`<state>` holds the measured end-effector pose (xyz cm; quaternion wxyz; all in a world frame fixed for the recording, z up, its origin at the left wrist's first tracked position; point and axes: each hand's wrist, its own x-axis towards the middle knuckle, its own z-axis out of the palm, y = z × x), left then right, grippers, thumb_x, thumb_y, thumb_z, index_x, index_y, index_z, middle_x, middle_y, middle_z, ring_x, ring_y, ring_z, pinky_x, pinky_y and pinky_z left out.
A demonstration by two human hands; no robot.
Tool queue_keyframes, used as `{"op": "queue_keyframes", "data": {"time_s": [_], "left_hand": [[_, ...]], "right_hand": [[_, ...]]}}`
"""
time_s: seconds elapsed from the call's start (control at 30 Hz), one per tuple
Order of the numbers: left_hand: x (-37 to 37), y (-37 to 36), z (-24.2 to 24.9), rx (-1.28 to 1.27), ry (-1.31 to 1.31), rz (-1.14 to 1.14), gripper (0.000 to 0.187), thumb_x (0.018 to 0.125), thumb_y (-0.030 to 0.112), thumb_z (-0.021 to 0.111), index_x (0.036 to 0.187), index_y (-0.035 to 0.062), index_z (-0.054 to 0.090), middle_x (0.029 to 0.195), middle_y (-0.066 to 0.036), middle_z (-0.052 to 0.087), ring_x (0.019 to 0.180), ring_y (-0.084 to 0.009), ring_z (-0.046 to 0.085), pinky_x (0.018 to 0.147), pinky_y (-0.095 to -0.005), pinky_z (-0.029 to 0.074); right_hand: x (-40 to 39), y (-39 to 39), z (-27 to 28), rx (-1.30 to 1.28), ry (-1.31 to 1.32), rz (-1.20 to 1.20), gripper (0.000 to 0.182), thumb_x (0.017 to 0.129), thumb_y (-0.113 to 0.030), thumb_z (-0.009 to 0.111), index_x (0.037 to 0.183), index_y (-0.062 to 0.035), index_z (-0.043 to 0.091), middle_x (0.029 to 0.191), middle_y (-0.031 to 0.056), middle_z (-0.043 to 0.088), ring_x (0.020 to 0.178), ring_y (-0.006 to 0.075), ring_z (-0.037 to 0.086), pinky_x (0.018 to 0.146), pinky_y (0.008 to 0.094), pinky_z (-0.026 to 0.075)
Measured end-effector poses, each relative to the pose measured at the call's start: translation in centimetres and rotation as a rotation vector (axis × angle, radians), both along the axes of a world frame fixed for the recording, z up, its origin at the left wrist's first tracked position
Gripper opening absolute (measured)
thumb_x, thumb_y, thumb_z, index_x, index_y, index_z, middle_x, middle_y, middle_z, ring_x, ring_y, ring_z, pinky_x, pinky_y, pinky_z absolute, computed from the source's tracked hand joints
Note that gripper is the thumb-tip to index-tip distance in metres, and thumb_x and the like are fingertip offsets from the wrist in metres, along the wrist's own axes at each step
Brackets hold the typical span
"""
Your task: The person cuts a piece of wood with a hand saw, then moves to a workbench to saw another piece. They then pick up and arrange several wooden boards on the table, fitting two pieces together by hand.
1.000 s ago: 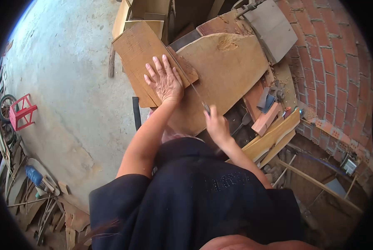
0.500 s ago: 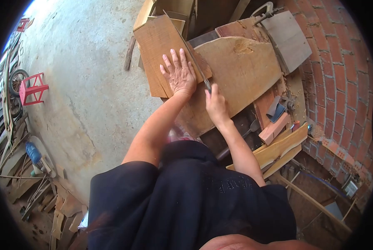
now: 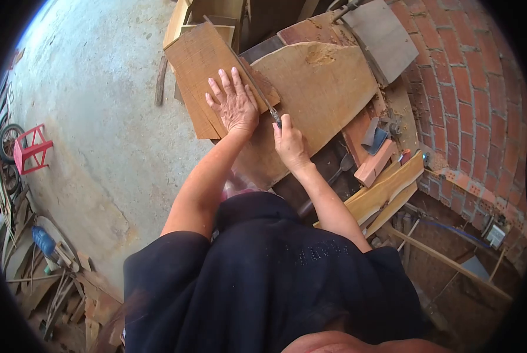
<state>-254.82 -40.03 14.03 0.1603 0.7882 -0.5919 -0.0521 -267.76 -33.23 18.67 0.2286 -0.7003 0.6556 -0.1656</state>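
My left hand (image 3: 234, 106) lies flat, fingers spread, on a thin brown wooden board (image 3: 202, 65) that rests across a large rounded slab of wood (image 3: 322, 88). My right hand (image 3: 290, 144) grips the handle of a thin-bladed saw (image 3: 254, 85), whose blade runs up and to the left along the right side of my left hand, across the board. The blade's far end reaches the board's upper edge.
A brick wall (image 3: 475, 100) stands to the right. Planks (image 3: 387, 188), wood blocks (image 3: 374, 165) and a grey panel (image 3: 381, 38) lie around the slab. Bare concrete floor (image 3: 99, 117) spreads to the left, with a red stool (image 3: 33, 150) and wood scraps (image 3: 57, 276) at its edge.
My right hand pushed the saw forward from near my body up toward the board, then stayed close to it. My left hand kept pressing the board. The view shifted slightly.
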Motion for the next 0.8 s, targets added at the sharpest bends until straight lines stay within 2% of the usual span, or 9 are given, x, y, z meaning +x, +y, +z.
{"op": "queue_keyframes", "data": {"time_s": [0.13,0.23,0.27,0.4,0.47,0.53,0.63,0.73,0.8], "left_hand": [[0.8,0.4,-0.3,-0.037,0.019,-0.060,0.053,0.095,0.035,0.041,0.144,0.0147,0.036,0.151,-0.013,0.028,0.141,-0.0370,0.018,0.110,-0.0571,0.012],[6.0,3.1,2.1,0.013,0.186,-0.439,0.054,0.092,0.033,0.050,0.142,0.0152,0.039,0.147,-0.013,0.035,0.136,-0.0330,0.030,0.108,-0.0477,0.022],[7.5,5.3,3.5,0.028,0.167,-0.415,0.054,0.091,0.030,0.053,0.142,0.0150,0.039,0.146,-0.013,0.035,0.134,-0.0333,0.031,0.107,-0.0469,0.024],[16.6,14.3,4.9,0.685,0.220,-0.168,0.071,0.088,0.046,0.057,0.146,0.0137,0.031,0.146,-0.025,0.028,0.131,-0.0421,0.033,0.105,-0.0495,0.029],[21.0,17.5,4.8,1.140,0.565,0.004,0.077,0.089,0.049,0.055,0.144,0.0012,0.029,0.130,-0.023,0.048,0.102,-0.0326,0.060,0.080,-0.0391,0.049],[20.7,19.3,8.3,1.121,0.717,-0.095,0.072,0.090,0.045,0.056,0.139,-0.0037,0.036,0.115,-0.019,0.059,0.087,-0.0243,0.065,0.068,-0.0323,0.050],[20.4,20.4,8.1,1.204,0.967,0.033,0.056,0.091,0.032,0.060,0.132,-0.0023,0.045,0.109,-0.015,0.063,0.091,-0.0194,0.064,0.070,-0.0295,0.050],[24.7,25.1,0.8,1.043,0.938,-0.089,0.040,0.089,0.017,0.062,0.124,-0.0017,0.053,0.110,-0.010,0.064,0.088,-0.0149,0.063,0.072,-0.0284,0.049],[25.5,24.4,0.9,1.052,0.917,-0.109,0.040,0.089,0.017,0.062,0.124,-0.0016,0.053,0.110,-0.010,0.064,0.088,-0.0149,0.063,0.072,-0.0284,0.049]], "right_hand": [[-0.2,0.2,-0.2,0.044,0.000,-0.027,0.021,0.095,-0.024,0.051,0.100,-0.0081,0.038,0.075,0.0214,0.062,0.067,0.0451,0.060,0.054,0.0539,0.047],[-0.2,0.5,0.0,0.057,0.026,-0.040,0.018,0.094,-0.022,0.049,0.102,-0.0084,0.040,0.076,0.0201,0.064,0.067,0.0420,0.063,0.055,0.0519,0.050],[-0.3,0.4,0.2,0.107,0.018,-0.034,0.016,0.094,-0.020,0.048,0.102,-0.0074,0.040,0.077,0.0210,0.064,0.069,0.0419,0.064,0.056,0.0518,0.051],[-0.4,0.9,1.2,0.049,0.008,-0.032,0.012,0.091,-0.011,0.047,0.098,-0.0032,0.042,0.077,0.0228,0.063,0.075,0.0412,0.066,0.060,0.0482,0.054],[-0.4,1.2,-0.3,-0.105,0.038,-0.034,0.013,0.088,-0.011,0.051,0.095,-0.0025,0.044,0.072,0.0199,0.061,0.065,0.0366,0.065,0.052,0.0450,0.053],[-0.4,1.2,0.2,-0.113,0.050,-0.033,0.012,0.087,-0.010,0.051,0.095,-0.0025,0.045,0.071,0.0193,0.060,0.064,0.0355,0.066,0.052,0.0437,0.054],[-0.5,1.6,-0.3,-0.123,0.049,-0.050,0.012,0.086,-0.009,0.051,0.094,-0.0022,0.045,0.071,0.0185,0.060,0.064,0.0338,0.066,0.052,0.0422,0.054],[-0.6,1.6,-0.6,-0.116,0.017,-0.050,0.013,0.086,-0.009,0.052,0.095,-0.0023,0.045,0.070,0.0184,0.060,0.065,0.0344,0.066,0.053,0.0429,0.054],[-0.5,1.5,-1.1,-0.127,-0.026,-0.039,0.014,0.087,-0.010,0.051,0.097,-0.0030,0.044,0.071,0.0192,0.060,0.066,0.0355,0.066,0.056,0.0440,0.055]]}}
